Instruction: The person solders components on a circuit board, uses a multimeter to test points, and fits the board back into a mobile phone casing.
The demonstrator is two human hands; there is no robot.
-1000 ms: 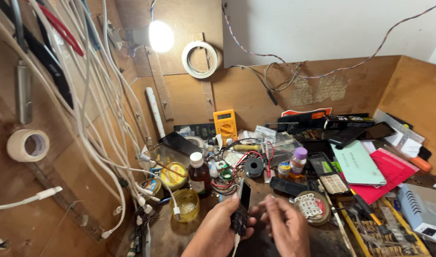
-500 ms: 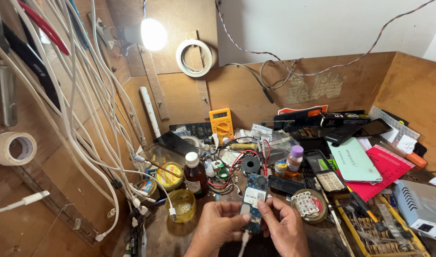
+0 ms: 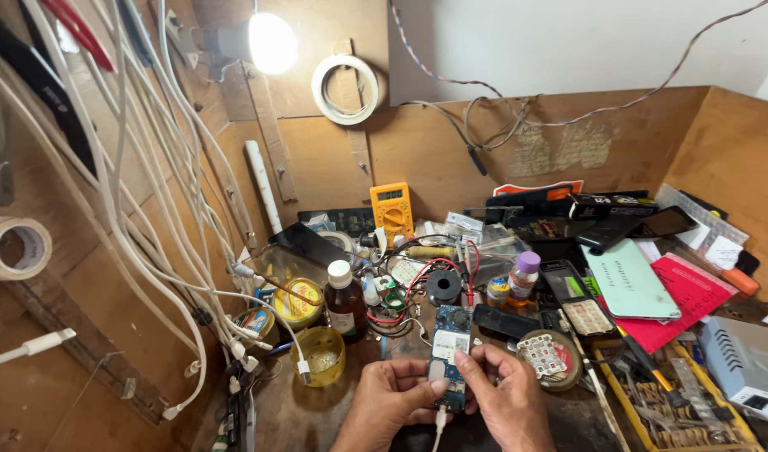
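I hold a small blue circuit board [image 3: 451, 347] upright in front of me, low in the head view. My left hand [image 3: 392, 402] pinches its lower left edge and my right hand [image 3: 501, 398] grips its right side, the thumb pressed on its face. A white cable [image 3: 439, 423] is plugged into the board's bottom end and drops out of view. Just beyond the board lie a black solder spool [image 3: 443, 286], red wires [image 3: 417, 280] and a dark phone part [image 3: 505, 321].
A brown bottle with a white cap [image 3: 343, 301], a yellow jar [image 3: 321, 356] and a yellow tin [image 3: 298, 301] stand to the left. A yellow multimeter [image 3: 390, 209] leans on the back wall. Phones, a red booklet [image 3: 681, 293] and a tool tray [image 3: 677, 402] crowd the right. White cables [image 3: 149, 209] hang at left.
The thing in my hands was edge-on and dark a second ago; it has turned face-up, showing the blue board. The view has dropped slightly toward the bench.
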